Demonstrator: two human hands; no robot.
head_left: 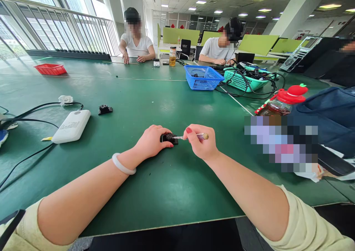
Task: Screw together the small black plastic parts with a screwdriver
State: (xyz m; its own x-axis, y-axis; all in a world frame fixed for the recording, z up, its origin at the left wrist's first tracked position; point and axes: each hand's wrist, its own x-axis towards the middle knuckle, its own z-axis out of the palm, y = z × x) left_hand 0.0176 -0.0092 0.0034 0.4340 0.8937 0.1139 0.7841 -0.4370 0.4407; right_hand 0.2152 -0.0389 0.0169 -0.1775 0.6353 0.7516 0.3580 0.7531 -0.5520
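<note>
My left hand (153, 141) curls its thumb and fingers around a small black part (169, 138) on the green table, with shiny dark bits on its top. In my right hand (202, 141) is a slim tool (205, 136) that looks like a small screwdriver, with a thin shaft, a clear handle and a tan end. The tool lies nearly level, and its tip meets the top of the black part. Left of my hands, a similar black part (105, 109) rests on the table. My fingers hide some of the held part.
At left lie a white power bank (72, 126) and black cables. A red basket (50, 69), a blue basket (203, 77) and a teal basket (244, 81) stand farther back. A red-lidded bottle (280, 102) and a dark bag (327, 114) are at right. Two people sit across the table (155, 199).
</note>
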